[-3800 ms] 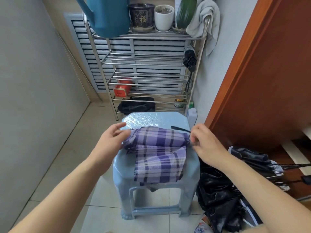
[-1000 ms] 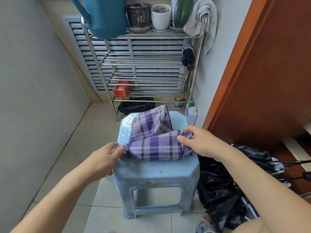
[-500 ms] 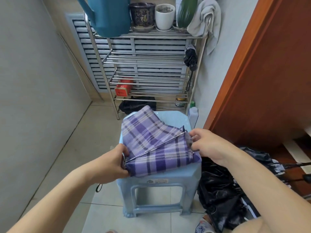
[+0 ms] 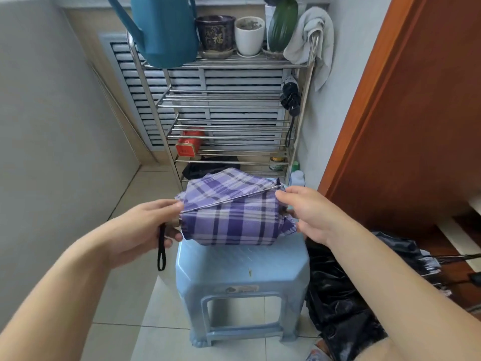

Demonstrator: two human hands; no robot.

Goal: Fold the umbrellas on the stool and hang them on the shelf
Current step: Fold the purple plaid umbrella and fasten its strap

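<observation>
Head view: left hand point(image 4: 141, 227) grips purple plaid umbrella point(image 4: 231, 217) handle end; right hand point(image 4: 309, 212) apparently pinches canopy above stool point(image 4: 242, 267).

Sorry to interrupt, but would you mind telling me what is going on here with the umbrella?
A person is folding a purple plaid umbrella above a light blue stool. The left hand grips its handle end, where a black wrist strap dangles, and the right hand pinches the other end. One panel is loose. A black folded umbrella hangs on the metal shelf; another black umbrella lies on the floor.
</observation>
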